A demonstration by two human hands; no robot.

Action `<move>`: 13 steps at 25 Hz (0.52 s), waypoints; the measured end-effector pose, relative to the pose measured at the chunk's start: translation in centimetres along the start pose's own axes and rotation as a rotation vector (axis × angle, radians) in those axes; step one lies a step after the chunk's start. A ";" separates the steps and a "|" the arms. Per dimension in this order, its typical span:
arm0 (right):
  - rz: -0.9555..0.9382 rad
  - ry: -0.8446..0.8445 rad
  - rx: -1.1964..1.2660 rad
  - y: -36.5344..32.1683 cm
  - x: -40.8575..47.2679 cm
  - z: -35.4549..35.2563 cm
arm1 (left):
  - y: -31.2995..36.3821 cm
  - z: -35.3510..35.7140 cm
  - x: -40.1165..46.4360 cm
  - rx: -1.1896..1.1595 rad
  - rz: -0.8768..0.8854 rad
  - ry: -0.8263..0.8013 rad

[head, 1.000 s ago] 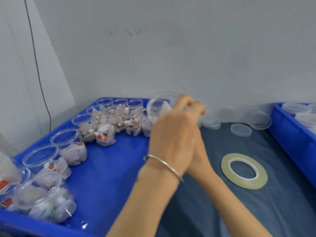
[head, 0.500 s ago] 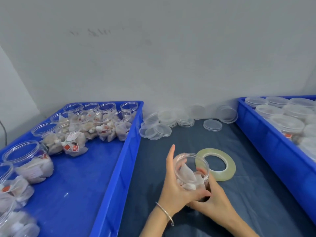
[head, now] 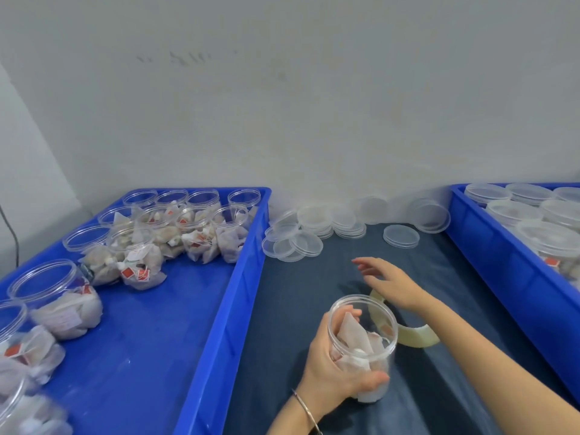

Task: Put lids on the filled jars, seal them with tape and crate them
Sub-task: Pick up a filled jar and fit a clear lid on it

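Observation:
My left hand (head: 332, 368) grips a clear, lidless jar (head: 364, 343) filled with white sachets, standing on the dark cloth in front of me. My right hand (head: 389, 282) hovers above the cloth with its fingers spread, stretched toward the loose clear lids (head: 292, 243) lying near the wall. A roll of pale tape (head: 417, 337) lies flat just right of the jar, partly hidden by my right forearm and the jar. Several open filled jars (head: 201, 233) stand in the blue crate (head: 219, 309) on the left.
A second blue crate (head: 489, 255) on the right holds several lidded jars (head: 546, 243). More lid stacks (head: 401, 236) sit along the grey wall. The dark cloth (head: 314, 290) lies between the two crates.
My right hand has let go of the jar and reached forward toward the lids. My left hand keeps the jar on the cloth, a little nearer to me.

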State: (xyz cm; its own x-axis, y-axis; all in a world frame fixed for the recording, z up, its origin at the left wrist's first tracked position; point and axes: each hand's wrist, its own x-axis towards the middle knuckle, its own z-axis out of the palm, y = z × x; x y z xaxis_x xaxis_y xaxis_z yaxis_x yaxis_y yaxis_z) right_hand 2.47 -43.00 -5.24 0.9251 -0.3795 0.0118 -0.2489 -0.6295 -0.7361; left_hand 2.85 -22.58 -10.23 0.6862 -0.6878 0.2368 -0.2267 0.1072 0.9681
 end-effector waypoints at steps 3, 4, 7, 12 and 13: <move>-0.061 -0.185 -0.210 -0.9 5.3 1.5 | -0.7 0.1 0.2 0.007 0.032 0.021; -0.074 -0.245 -0.274 -1.1 6.5 2.1 | -0.9 0.1 0.2 0.013 0.044 0.030; -0.048 -0.314 -0.373 -1.8 9.7 3.3 | -1.0 0.4 0.7 0.036 0.099 0.031; 0.009 -0.348 -0.564 -2.6 11.8 4.7 | -1.5 0.1 0.9 0.035 0.104 0.045; -0.016 -0.369 -0.584 -2.9 11.8 4.8 | -1.4 0.5 1.1 0.012 0.091 0.071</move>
State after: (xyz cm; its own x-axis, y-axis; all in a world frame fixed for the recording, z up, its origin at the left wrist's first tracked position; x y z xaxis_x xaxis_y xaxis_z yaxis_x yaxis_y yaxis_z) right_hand 15.44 -42.38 -6.28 0.9415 -0.1765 -0.2873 -0.2520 -0.9344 -0.2517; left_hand 3.58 -23.88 -11.41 0.7095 -0.6232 0.3291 -0.2978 0.1581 0.9414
